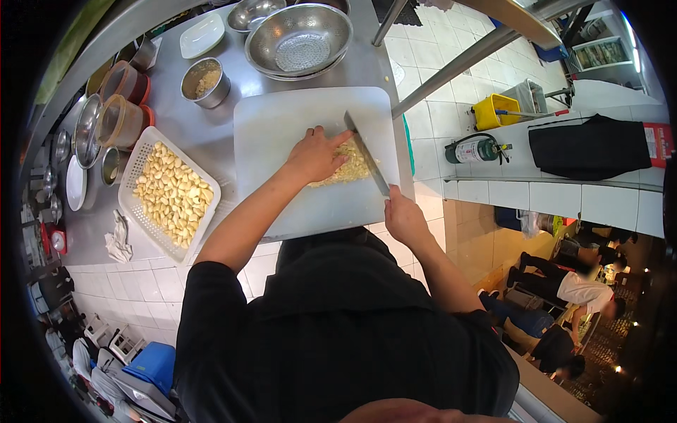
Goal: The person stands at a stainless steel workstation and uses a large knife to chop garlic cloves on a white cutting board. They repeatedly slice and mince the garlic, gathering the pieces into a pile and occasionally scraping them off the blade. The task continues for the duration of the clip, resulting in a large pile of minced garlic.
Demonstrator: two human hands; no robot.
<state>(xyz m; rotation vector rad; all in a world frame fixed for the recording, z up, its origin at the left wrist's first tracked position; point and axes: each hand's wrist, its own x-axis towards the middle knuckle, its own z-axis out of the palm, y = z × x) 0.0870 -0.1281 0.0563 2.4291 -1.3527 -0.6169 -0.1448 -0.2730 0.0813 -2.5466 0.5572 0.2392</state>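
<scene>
A large knife [370, 158] lies across the right part of a white cutting board [270, 132], its handle gripped in my right hand [406, 215] by the board's right edge. Chopped garlic [353, 165] is spread along the left side of the blade. Over this pile is my left hand [316, 156], palm down with fingers apart; its index fingertip reaches the blade, though I cannot tell whether it presses on it. Part of the garlic is hidden under that hand. Left of the board, a white perforated plastic basket [203, 232] holds many peeled garlic cloves [172, 193].
Beyond the board stand a steel pot [219, 90] with minced food, a perforated steel bowl [301, 39] and a white dish [202, 36]. Plastic tubs [120, 121] line the left, near a crumpled cloth [119, 238]. A metal post [449, 74] rises at right. People work farther off.
</scene>
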